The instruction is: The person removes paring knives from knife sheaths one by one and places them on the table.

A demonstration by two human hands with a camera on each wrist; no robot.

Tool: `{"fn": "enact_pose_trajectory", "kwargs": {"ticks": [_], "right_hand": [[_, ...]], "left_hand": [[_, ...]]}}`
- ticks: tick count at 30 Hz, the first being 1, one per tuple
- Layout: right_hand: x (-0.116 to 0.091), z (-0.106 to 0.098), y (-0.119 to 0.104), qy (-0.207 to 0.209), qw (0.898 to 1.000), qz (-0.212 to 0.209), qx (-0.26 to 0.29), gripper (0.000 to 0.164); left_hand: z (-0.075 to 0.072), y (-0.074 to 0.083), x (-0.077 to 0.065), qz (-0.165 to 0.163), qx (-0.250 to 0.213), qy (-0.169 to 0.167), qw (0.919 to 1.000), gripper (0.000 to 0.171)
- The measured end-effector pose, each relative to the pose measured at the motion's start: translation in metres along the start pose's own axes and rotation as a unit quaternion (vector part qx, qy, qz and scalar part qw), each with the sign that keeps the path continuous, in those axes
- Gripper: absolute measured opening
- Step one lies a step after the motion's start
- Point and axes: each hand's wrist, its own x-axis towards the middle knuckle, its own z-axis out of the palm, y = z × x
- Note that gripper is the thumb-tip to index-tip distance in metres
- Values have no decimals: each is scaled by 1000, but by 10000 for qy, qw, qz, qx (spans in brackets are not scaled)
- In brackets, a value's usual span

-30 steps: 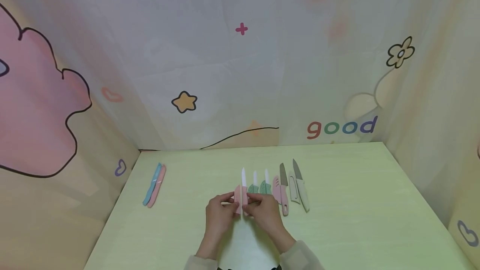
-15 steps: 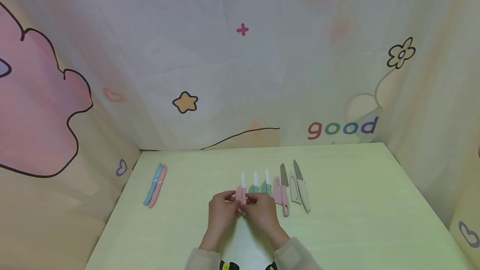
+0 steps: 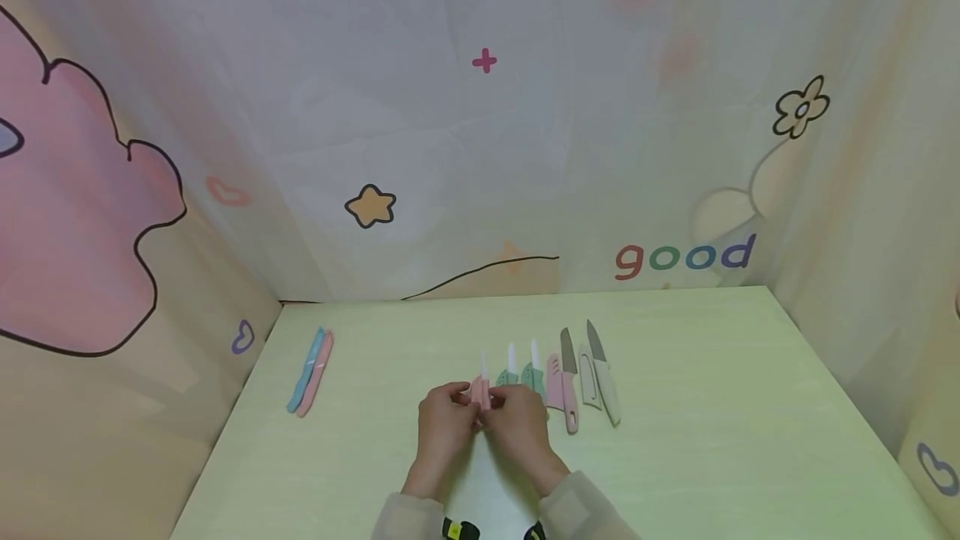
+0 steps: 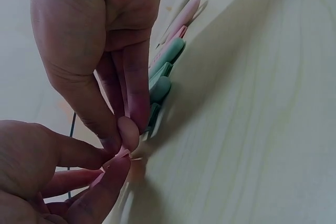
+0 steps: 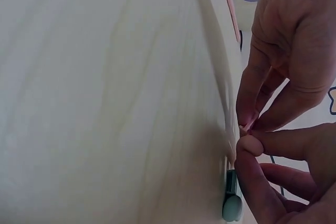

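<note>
Near the middle of the table, the left hand pinches a pink blade sheath between thumb and fingers. Right beside it, the right hand pinches the pink handle of a small knife, whose white blade points away from the person. Sheath and knife lie side by side, the fingertips of both hands meeting around them. In the left wrist view the rounded end of the knife handle shows between the right hand's fingertips. Fingers hide much of the sheath.
Right of the hands lie two small green knives with green sheaths, a larger pink knife beside its pink sheath, and a white-handled knife beside a white sheath. Slim blue and pink items lie far left.
The hands have come closer together, closing the gap between the knife and the sheath. The knife has drawn back toward the person, so less blade shows beyond the sheath.
</note>
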Motion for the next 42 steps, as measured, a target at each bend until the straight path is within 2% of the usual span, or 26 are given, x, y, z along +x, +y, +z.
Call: {"fn": "enact_pose_trajectory", "kwargs": {"ticks": [5,12,16,21,32,42], "right_hand": [[0,1,-2,39,9996,-163,-241,8],[-1,3,-3,-20,9989,-276,-387,4],[1,3,-2,-34,9978,-419,-521,15],[1,4,-2,-156,9978,-256,-590,26],[6,3,0,-82,9948,-425,-919,23],[12,1,0,-9,9921,-575,-1114,28]], "left_hand": [[1,0,1,81,330,34,9994,26],[4,-2,3,115,572,67,9983,26],[4,1,3,167,826,102,9964,26],[4,4,3,190,1024,109,9945,26],[8,5,10,257,1127,9,9933,26],[12,6,14,463,1300,-33,9904,23]]}}
